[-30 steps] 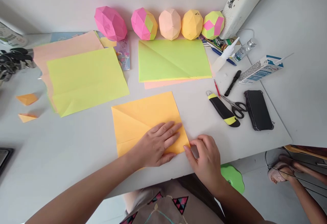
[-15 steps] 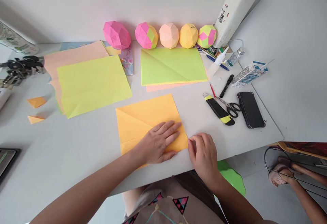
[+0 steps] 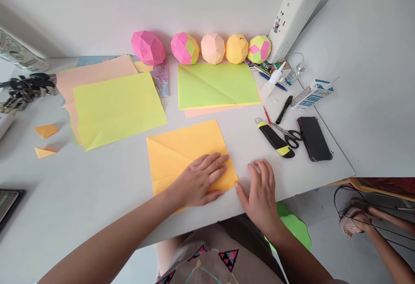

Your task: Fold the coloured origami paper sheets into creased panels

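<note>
An orange sheet of paper (image 3: 181,141) with crease lines lies on the white table in front of me. My left hand (image 3: 205,178) rests flat on its right part, fingers stretched out, covering some of the paper. Just off the paper's lower right corner, my right hand (image 3: 259,189) has its thumb and fingers apart, with nothing between them; the thumb tip is at the corner. Beyond the orange sheet lie a creased green sheet (image 3: 214,85) and, to the left, a yellow-green sheet (image 3: 119,106) on top of pink paper (image 3: 94,74).
Several faceted paper balls (image 3: 213,48) line the wall. At right are a utility knife (image 3: 275,139), scissors (image 3: 293,138), a phone (image 3: 314,139), a marker (image 3: 284,110), a glue bottle (image 3: 272,81) and a drink carton (image 3: 311,95). Two small folded orange pieces (image 3: 46,131) lie left. A person's feet (image 3: 353,221) show at lower right.
My right thumb and fingers, pinched at the paper's corner before, have spread apart, the fingers lifting away. My left hand stays on the orange sheet. The view has shifted slightly.
</note>
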### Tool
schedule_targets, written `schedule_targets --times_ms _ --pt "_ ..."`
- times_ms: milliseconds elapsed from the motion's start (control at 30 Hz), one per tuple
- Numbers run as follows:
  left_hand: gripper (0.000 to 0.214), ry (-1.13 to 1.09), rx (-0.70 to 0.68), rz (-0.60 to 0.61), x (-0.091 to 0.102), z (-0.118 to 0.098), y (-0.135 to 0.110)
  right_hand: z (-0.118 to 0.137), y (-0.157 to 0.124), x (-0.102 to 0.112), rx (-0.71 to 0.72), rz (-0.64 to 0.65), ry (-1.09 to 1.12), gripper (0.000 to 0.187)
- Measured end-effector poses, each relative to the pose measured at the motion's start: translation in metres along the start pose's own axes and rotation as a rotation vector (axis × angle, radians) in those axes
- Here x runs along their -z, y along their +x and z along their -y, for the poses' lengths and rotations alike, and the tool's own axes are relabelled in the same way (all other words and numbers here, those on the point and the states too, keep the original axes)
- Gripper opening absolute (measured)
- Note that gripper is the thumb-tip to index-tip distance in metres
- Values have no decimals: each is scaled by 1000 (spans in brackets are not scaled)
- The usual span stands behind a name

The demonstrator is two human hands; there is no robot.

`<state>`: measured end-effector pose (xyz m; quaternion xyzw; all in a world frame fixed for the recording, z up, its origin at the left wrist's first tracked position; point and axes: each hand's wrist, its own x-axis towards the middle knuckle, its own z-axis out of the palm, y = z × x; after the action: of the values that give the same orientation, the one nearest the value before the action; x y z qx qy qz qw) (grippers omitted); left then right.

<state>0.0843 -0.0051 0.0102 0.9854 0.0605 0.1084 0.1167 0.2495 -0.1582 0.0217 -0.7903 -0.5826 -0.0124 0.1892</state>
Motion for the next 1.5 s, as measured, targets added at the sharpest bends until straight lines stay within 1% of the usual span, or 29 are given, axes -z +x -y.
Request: schedule_targets --times_ms 167,233,300,367,467,500,567,667,767,833,933,967,1033,1067,1133,1200,1267,1333,1400,1500 --pt "57 0 3 14 1 0 0 -12 0 2 -30 -71 69 37" --pt "57 3 2 11 0 0 0 -10 2 1 -16 -116 120 37" --pt "57 7 -5 0 0 0 0 -6 5 0 36 -123 154 40" --pt "58 10 -4 -5 -1 0 1 0 8 -1 113 -53 112 44" --pt "59 14 11 0 0 -1 1 4 12 -2 190 101 -41 45" --pt "58 18 20 -6 0 -1 1 3 12 -3 206 130 -80 46" --pt "54 32 47 -16 3 -1 -5 2 13 -4 230 142 -122 47" --pt "51 69 113 4 9 0 -27 0 14 -6 256 116 -158 45" --pt "54 100 206 61 18 -1 -65 -2 17 -7 296 94 -198 43" --pt "57 117 282 73 22 -4 -92 -4 20 -7 345 70 -206 41" --pt "59 138 376 64 26 -10 -122 -3 29 -6 472 12 -186 38" --pt "59 141 396 63 26 -12 -127 -1 33 -6 547 -9 -164 38" --pt "58 139 418 67 27 -15 -132 9 42 -5 754 -13 -88 40" --pt "58 136 421 68 28 -15 -132 17 45 -6 873 13 -45 41" --pt "57 131 429 66 29 -15 -130 36 50 -7 1079 115 6 41" --pt "57 119 436 62 31 -15 -128 57 53 -9 1197 228 -5 41" --pt "57 99 433 59 32 -14 -128 74 55 -12 1248 306 -43 41" --pt "57 72 424 51 31 -12 -129 87 58 -14 1272 345 -68 42" --pt "58 41 419 35 31 -10 -131 95 62 -15 1282 351 -77 42" --pt "61 -16 424 41 33 -8 -131 98 67 -16 1285 338 -74 36"
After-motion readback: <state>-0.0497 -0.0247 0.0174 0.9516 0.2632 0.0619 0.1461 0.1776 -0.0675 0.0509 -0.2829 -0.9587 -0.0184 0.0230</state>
